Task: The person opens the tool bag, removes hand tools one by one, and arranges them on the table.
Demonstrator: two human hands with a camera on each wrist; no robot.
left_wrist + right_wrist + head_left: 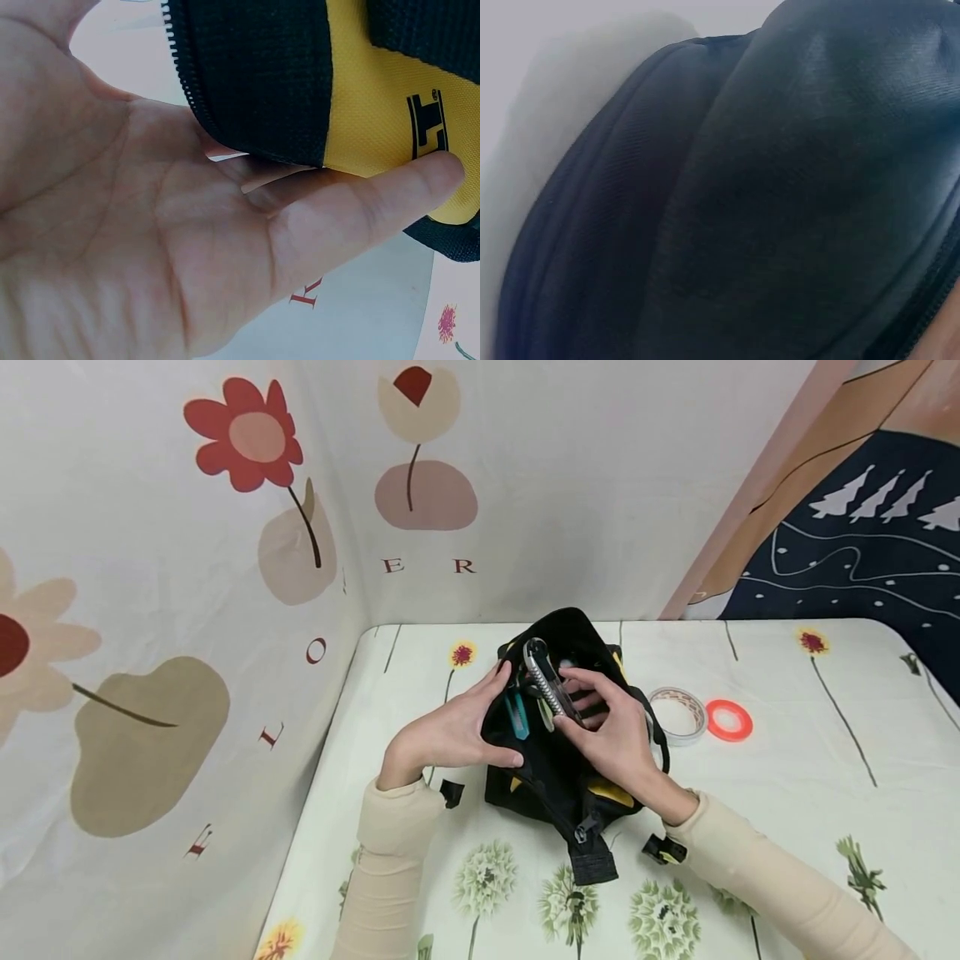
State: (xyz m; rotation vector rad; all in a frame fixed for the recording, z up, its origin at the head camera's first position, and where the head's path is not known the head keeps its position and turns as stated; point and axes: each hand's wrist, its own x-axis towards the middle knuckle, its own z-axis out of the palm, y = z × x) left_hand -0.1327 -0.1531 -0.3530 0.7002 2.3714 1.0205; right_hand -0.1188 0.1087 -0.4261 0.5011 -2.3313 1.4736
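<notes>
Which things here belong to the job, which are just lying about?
Likely job:
black and yellow fabric bag, left hand touching it
long silver and black cutter, in right hand
slim teal tool, inside bag

Probably lying about:
round white tape roll
flat red ring beside it

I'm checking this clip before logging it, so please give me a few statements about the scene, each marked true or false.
1. The right hand holds a utility knife at the opening of the black bag. True.
2. The left hand is on the tape rolls. False: the left hand touches the side of the bag.
3. An orange roll lies on the table to the right of the bag. True.
4. The bag is zipped shut. False: it is open, with a teal tool visible inside.
5. The left wrist view shows a yellow panel on the bag. True.
</notes>
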